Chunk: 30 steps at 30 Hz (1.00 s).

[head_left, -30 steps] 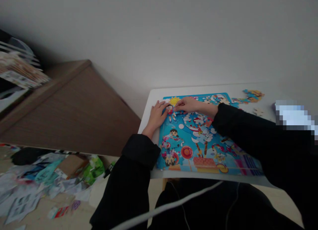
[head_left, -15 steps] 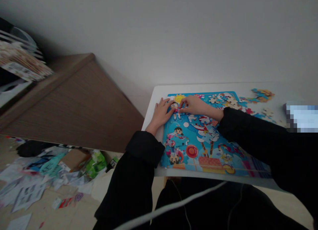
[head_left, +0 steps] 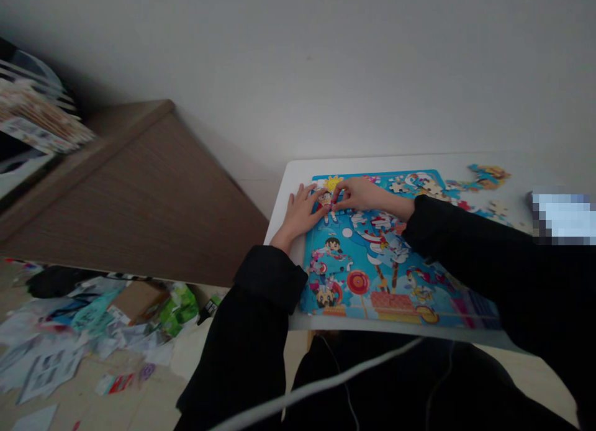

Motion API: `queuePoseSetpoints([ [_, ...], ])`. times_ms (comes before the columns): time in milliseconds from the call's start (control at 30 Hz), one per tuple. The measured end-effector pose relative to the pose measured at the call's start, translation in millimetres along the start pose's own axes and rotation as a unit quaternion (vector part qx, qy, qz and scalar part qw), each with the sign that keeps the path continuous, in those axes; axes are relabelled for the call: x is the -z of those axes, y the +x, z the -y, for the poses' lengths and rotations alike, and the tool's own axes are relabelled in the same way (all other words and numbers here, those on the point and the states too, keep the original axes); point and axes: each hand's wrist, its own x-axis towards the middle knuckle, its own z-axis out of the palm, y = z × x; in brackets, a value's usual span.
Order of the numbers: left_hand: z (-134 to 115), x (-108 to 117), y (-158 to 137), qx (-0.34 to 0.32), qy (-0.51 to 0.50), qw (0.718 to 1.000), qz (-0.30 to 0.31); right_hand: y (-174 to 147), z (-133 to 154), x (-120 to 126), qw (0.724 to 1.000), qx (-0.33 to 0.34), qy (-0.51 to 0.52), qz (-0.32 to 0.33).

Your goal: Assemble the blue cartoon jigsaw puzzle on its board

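Plain pale-grey wall (head_left: 298, 102) fills the upper view, one faint small mark on it; light dim and soft, dark toward the upper left corner. Brown wood-grain cabinet (head_left: 167, 201) against the wall at left, thin pale sticks (head_left: 51, 117) bundled on top. White table (head_left: 296, 173) with rounded corner, back edge along the wall. Floor (head_left: 153, 406) beige, littered at lower left: printed sheets (head_left: 49, 369), cardboard box (head_left: 138, 302), green bag (head_left: 179, 310), crumpled plastic (head_left: 95, 314).

"What sort of place is it?"

"A lived-in room, probably a home: cartoon puzzle (head_left: 358, 252) on a white table (head_left: 298, 171), brown cabinet (head_left: 139, 201) by a plain wall (head_left: 279, 64), papers (head_left: 49, 370) littering the floor (head_left: 156, 406)."
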Motion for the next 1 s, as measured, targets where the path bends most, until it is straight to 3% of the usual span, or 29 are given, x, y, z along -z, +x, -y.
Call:
queuePoseSetpoints([
  [167,-1.4,1.2,0.2,0.004,-0.01,1.0,0.004,-4.6,-9.9,5.7,0.995,0.014,0.078,0.062],
  [367,-1.4,1.3,1.5,0.006,-0.022,1.0,0.003,-3.4,7.7,11.3,0.986,0.087,-0.139,0.028],
  [533,-3.2,3.0,1.5,0.016,-0.017,1.0,0.012,-1.3,15.8,23.1,0.965,0.113,-0.229,0.065],
  [767,-7.2,3.7,0.2,0.014,-0.018,1.0,0.005,-15.7,-6.2,37.0,0.966,0.154,-0.199,0.052],
  [1000,-8.5,4.8,0.9,0.012,-0.025,1.0,0.008,-24.9,-5.7,24.7,0.958,0.196,-0.201,0.061],
])
